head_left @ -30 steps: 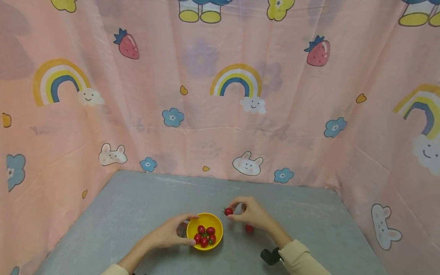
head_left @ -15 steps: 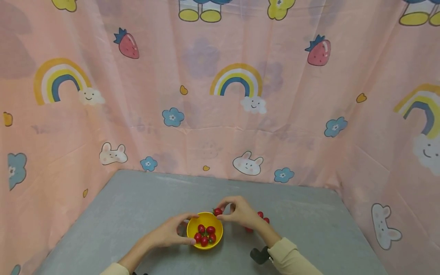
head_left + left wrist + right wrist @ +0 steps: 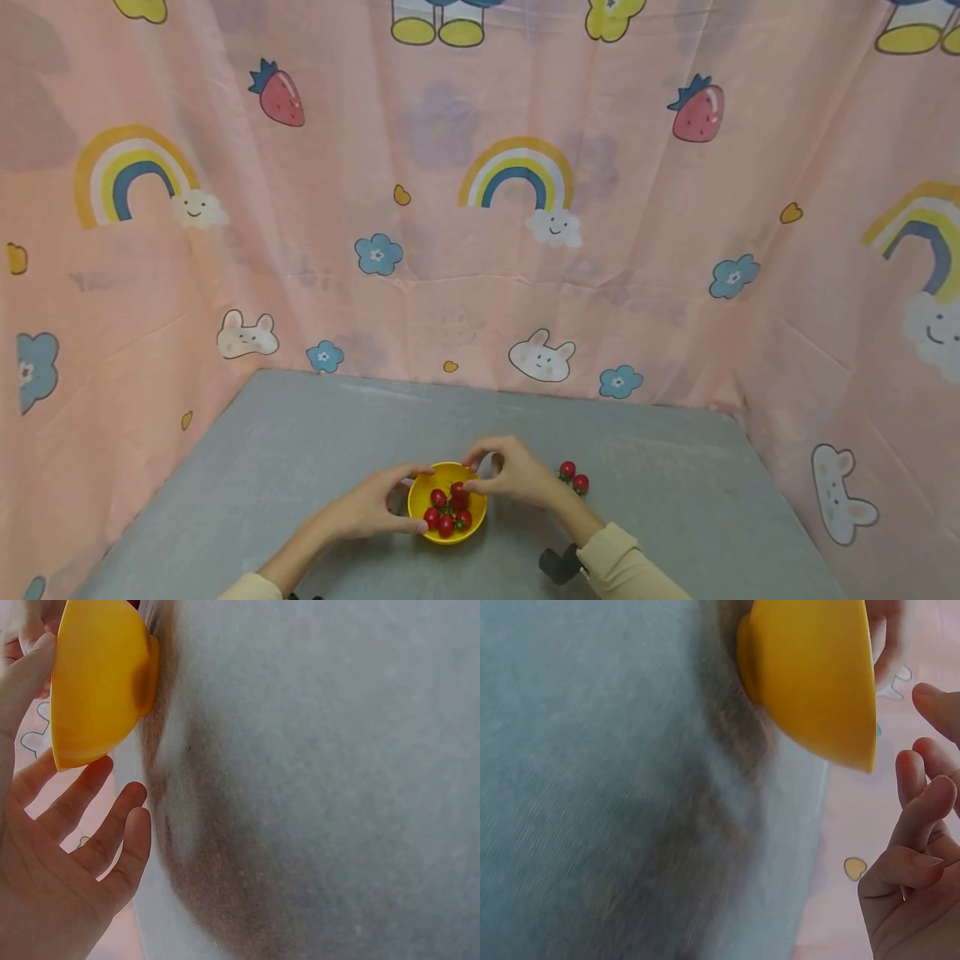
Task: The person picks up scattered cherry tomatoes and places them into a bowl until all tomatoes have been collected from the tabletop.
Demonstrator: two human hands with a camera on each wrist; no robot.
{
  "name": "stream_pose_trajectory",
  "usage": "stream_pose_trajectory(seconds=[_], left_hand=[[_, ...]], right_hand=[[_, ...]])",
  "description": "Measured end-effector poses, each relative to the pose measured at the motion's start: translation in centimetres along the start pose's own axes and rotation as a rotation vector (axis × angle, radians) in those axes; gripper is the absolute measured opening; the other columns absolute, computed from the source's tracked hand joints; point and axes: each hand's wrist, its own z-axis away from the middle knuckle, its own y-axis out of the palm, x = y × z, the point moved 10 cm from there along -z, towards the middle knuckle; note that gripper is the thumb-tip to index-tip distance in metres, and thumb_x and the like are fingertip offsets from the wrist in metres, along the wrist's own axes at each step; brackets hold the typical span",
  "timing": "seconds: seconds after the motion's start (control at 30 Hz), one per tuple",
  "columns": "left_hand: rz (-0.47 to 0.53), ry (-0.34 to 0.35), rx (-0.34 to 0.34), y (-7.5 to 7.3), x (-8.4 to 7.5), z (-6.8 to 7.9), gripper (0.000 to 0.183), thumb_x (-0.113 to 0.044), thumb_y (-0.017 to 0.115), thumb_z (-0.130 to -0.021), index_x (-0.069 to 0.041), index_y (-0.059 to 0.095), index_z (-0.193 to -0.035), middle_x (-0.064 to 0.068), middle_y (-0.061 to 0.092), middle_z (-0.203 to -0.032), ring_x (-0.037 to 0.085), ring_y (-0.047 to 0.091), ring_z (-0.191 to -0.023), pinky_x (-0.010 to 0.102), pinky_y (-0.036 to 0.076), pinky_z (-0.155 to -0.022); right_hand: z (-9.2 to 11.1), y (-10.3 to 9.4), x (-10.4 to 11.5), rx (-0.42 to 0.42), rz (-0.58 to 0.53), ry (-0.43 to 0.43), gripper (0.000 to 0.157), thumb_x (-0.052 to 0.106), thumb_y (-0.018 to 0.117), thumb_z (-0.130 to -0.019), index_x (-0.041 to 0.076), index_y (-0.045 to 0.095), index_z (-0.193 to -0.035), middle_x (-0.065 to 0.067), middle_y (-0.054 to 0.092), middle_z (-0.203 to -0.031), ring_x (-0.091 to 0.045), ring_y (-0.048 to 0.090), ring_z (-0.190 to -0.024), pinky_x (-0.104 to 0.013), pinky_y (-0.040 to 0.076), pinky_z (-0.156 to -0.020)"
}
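In the head view a small yellow bowl (image 3: 421, 493) stands on the table with several red cherry tomatoes (image 3: 446, 525) inside. My left hand (image 3: 367, 505) grips the bowl's left side, thumb at the near rim and fingers at the far rim. The left wrist view shows that hand (image 3: 67, 855) at the bowl (image 3: 101, 682), its lower fingers spread. My right hand (image 3: 517, 477) hovers at the bowl's right rim, thumb and index finger apart, a tomato (image 3: 458, 490) just beside the thumb tip. No tomato shows between the right hand's fingers (image 3: 915, 810) in the right wrist view.
Two more cherry tomatoes (image 3: 567, 470) lie on the grey table (image 3: 660, 500) right of my right hand. Pink patterned cloth (image 3: 480, 317) hangs behind the table and along both sides. A dark object (image 3: 558, 567) sits at the right wrist.
My right hand has moved left to the bowl and let go of its cherry tomato, which now lies with the others inside. The left hand keeps its hold on the bowl.
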Motion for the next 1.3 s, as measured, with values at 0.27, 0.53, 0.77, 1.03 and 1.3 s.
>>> stream_pose_trajectory(seconds=[0.27,0.53,0.77,1.03,1.3], left_hand=[[0.003,-0.005,-0.001,0.0,0.0,0.0,0.066,-0.035,0.083,-0.087,-0.017,0.053,-0.144,0.003,0.055,-0.14,0.021,0.058,-0.111,0.035,0.051,-0.081],[0.015,0.008,-0.006,-0.1,-0.3,0.0,0.066,-0.033,0.083,-0.087,-0.017,0.053,-0.144,0.004,0.055,-0.141,0.025,0.058,-0.111,0.037,0.051,-0.078],[0.005,0.001,0.002,0.0,0.0,0.0,0.066,-0.035,0.082,-0.088,-0.017,0.053,-0.144,0.003,0.055,-0.141,0.022,0.058,-0.111,0.036,0.052,-0.079],[0.016,-0.006,0.005,0.1,-0.3,0.0,0.066,-0.034,0.082,-0.088,-0.016,0.053,-0.144,0.003,0.055,-0.14,0.024,0.058,-0.112,0.037,0.052,-0.081],[0.031,-0.009,0.009,0.1,-0.3,-0.1,0.066,-0.034,0.082,-0.088,-0.016,0.053,-0.144,0.004,0.055,-0.141,0.025,0.058,-0.113,0.037,0.052,-0.081]], right_hand=[[1.5,-1.9,-1.4,-0.024,-0.001,0.016,0.023,0.018,0.083,-0.088,0.008,0.074,-0.106,-0.004,0.067,-0.095,-0.013,0.045,-0.053,-0.023,0.04,-0.047],[3.8,-4.8,-4.0,-0.084,0.015,0.033,0.025,0.015,0.082,-0.088,0.002,0.072,-0.107,-0.013,0.067,-0.096,-0.01,0.043,-0.054,-0.021,0.039,-0.049],[5.8,-7.3,-5.4,-0.151,-0.005,0.02,0.027,0.014,0.081,-0.088,-0.001,0.071,-0.109,-0.015,0.067,-0.096,-0.009,0.042,-0.054,-0.021,0.038,-0.048],[8.1,-9.5,-7.1,-0.229,-0.028,0.026,0.028,0.013,0.08,-0.09,-0.003,0.069,-0.11,-0.009,0.066,-0.092,-0.007,0.038,-0.052,-0.022,0.034,-0.046],[10.4,-10.7,-8.6,-0.297,-0.035,0.09,0.03,0.014,0.081,-0.089,0.0,0.069,-0.113,-0.014,0.066,-0.097,-0.006,0.036,-0.049,-0.024,0.035,-0.044]])
